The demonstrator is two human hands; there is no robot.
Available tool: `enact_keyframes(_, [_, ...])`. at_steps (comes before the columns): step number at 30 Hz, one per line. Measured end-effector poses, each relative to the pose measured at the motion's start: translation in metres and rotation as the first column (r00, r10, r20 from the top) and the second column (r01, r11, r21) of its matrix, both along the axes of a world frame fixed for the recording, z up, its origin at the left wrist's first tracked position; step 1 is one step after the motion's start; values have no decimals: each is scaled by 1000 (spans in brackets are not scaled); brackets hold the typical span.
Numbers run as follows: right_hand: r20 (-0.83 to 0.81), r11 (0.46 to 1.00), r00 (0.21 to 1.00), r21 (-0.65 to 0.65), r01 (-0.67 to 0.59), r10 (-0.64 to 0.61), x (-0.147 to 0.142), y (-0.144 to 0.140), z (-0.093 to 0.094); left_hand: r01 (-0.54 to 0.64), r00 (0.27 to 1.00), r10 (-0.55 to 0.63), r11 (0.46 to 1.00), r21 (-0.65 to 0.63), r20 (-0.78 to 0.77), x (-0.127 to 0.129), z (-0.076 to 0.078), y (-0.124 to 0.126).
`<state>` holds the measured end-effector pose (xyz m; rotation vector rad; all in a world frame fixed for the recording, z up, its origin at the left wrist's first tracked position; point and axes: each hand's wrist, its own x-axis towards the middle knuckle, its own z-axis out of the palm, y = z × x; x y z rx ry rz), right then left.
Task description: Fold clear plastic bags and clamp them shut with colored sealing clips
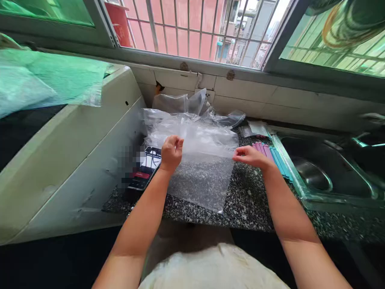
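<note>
A clear plastic bag (201, 180) hangs flat between my two hands, over the front of the speckled counter. My left hand (172, 151) is closed in a pinch at the bag's left side. At its right edge my right hand (249, 156) pinches the film between thumb and fingertips. Behind it, more clear plastic bags (168, 124) lie in a crumpled, overlapping heap. A phone (150, 160) with a lit screen rests left of my left hand, partly blurred out. Pink sealing clips (261, 147) and teal ones (280, 162) lie just beyond my right hand.
A metal sink (319, 160) is set into the counter (249, 200) on the right. To the left stands a pale raised slab (90, 132) with green plastic sheeting (60, 76) over it. Small clear packets (258, 128) lie near the wall, below the barred window (192, 28).
</note>
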<state>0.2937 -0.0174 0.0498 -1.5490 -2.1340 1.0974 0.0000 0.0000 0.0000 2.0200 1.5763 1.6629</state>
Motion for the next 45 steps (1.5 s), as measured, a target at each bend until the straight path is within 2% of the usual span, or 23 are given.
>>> enact_keyframes(10, [38,996,995,-13,-90,90,3,1,-8,24,1000,-23,996,-90,15,3,3,-2])
enact_keyframes(16, [93,991,987,-36,-129,132,3,1,-7,174,985,-172,976,-132,23,5,5,-4])
enact_keyframes(20, [69,989,987,13,-149,148,-4,0,-9,307,951,-308,931,-199,25,10,8,-7])
enact_keyframes(22, [62,985,985,47,-165,162,-7,0,-12,337,939,-342,914,-224,17,12,9,-9])
enact_keyframes(27, [94,978,980,90,-186,178,-11,0,-17,319,943,-331,916,-242,-11,13,9,-9])
enact_keyframes(35, [151,984,974,38,-174,166,-10,3,-20,318,942,-335,912,-260,-25,14,10,-10])
enact_keyframes(42, [230,982,957,26,-185,174,-14,0,-15,333,936,-353,897,-292,-15,18,7,-11])
enact_keyframes(45, [187,980,967,63,-190,176,-21,-3,-15,359,924,-382,881,-309,-16,21,6,-12])
